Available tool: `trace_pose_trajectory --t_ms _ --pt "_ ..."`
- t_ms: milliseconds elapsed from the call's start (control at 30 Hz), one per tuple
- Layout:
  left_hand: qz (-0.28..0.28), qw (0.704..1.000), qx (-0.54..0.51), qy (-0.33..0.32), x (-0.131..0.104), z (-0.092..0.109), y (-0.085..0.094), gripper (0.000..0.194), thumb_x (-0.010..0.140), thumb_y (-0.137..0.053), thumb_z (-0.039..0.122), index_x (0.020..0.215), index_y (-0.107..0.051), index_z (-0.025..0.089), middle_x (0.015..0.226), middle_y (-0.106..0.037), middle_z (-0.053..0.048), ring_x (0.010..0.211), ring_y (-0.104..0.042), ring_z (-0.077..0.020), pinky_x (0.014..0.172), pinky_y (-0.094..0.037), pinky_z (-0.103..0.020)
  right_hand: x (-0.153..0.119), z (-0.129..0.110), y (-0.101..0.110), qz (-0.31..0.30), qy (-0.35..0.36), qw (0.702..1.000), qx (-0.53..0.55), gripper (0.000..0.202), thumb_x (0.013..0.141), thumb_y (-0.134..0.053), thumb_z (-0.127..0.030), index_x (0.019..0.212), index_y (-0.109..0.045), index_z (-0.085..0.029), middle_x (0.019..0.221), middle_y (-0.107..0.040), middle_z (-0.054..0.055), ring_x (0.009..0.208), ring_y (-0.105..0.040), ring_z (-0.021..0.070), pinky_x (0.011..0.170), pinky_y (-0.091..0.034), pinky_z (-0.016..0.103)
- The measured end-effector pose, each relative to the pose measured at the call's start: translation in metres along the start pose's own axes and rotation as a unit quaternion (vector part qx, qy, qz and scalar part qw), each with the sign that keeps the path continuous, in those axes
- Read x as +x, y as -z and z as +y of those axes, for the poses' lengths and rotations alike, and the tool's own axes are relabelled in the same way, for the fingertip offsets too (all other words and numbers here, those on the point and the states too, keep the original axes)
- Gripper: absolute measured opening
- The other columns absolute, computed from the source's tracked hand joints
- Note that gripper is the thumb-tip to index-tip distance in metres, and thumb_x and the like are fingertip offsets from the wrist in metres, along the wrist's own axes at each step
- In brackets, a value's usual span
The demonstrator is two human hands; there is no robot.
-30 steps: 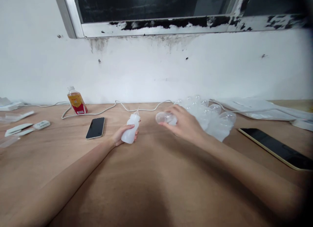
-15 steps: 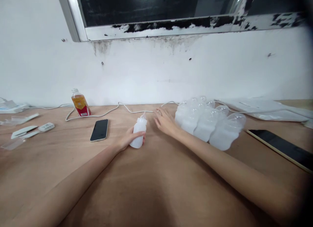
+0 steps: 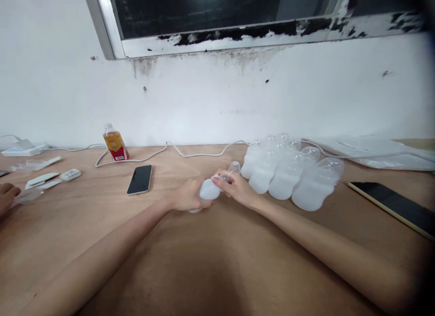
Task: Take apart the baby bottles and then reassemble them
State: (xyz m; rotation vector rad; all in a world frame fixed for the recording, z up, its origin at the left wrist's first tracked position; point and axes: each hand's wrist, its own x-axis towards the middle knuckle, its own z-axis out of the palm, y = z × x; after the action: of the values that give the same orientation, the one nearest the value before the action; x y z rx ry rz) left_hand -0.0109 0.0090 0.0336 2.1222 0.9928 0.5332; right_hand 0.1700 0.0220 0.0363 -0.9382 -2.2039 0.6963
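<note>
Milky-white plastic marks the small rounded bottle (image 3: 210, 190), held tilted above the brown wooden surface (image 3: 217, 261) in the head view. The person's left hand (image 3: 190, 194) wraps its fingers around the body, seemingly to steady it; the right hand (image 3: 237, 187) pinches the upper end, where a clear rounded piece (image 3: 234, 167) shows, probably for finer control. Clear-topped, milky-white bottles (image 3: 282, 184) stand clustered just beside the right hand, perhaps for easy reach.

A frosted white, rounded plastic bottle (image 3: 210, 190) slants rightward in the left hand (image 3: 190, 194), a clear plastic dome (image 3: 234, 166) near its upper end.
</note>
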Motion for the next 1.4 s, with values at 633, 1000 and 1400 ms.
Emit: trace_pose_trajectory --t_ms 633,1000,1400 --pt "-0.221 0.903 -0.364 0.064 -0.007 -0.008 0.018 0.047 0.066 -0.06 0.029 0.106 -0.037 0.018 0.073 -0.06 -0.005 0.068 -0.059 -0.0192 0.059 -0.046 -0.032 -0.003 -0.032 0.044 -0.127 0.087 0.987 -0.034 0.029 0.074 -0.05 -0.021 0.102 -0.05 -0.022 0.104 -0.054 0.003 0.09 -0.05 0.0137 0.067 -0.042 0.025" --pt "0.365 0.929 -0.01 0.061 0.022 -0.07 0.077 0.047 0.057 -0.065 0.036 0.097 -0.052 0.016 0.097 -0.056 -0.007 0.094 -0.049 -0.0233 0.084 -0.035 -0.035 0.001 0.008 0.015 -0.026 -0.014 0.953 -0.302 0.037 0.073 -0.048 -0.046 0.101 -0.052 -0.022 0.092 -0.061 0.006 0.081 -0.056 0.0209 0.062 -0.039 0.028" --pt "0.447 0.89 0.002 0.09 0.032 -0.11 0.055 0.065 0.056 -0.066 0.035 0.112 -0.04 0.011 0.108 -0.051 -0.014 0.101 -0.048 -0.0255 0.085 -0.036 -0.038 -0.002 0.028 -0.016 0.006 -0.109 0.934 -0.339 0.038 0.08 -0.027 -0.053 0.082 -0.045 -0.02 0.065 -0.06 0.003 0.061 -0.056 0.018 0.049 -0.028 0.023"
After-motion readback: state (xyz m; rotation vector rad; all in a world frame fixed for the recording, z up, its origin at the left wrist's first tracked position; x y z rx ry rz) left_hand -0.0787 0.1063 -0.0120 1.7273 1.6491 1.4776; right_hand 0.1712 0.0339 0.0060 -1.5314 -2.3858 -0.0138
